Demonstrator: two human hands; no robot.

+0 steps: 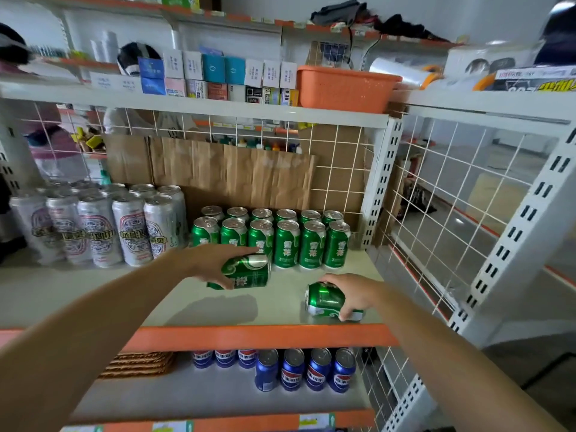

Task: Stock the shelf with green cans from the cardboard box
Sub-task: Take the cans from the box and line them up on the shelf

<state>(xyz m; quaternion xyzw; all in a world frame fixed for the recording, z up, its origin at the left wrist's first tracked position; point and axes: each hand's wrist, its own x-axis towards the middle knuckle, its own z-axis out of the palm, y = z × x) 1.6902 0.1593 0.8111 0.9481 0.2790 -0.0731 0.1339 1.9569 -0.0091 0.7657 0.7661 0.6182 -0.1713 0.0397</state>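
Gripping sideways green aluminium can [246,272], left hand [208,263]; right hand [355,293] gripping second green can [324,299], perhaps touching grey orange-edged shelf [280,300]. Risk: clumsy uprighting topples standing green row [299,241] just behind.

The round green metal cans [286,241] have white writing, white swirls and shiny silver tops. The tall silver metal cans [99,229] have red and blue round patterns. The blue metal cans [318,369] wear a red and white badge. The flat shelf [280,304] is pale grey-white with an orange front edge. The plastic basket [343,88] is orange. The wire grid [452,188] is white.
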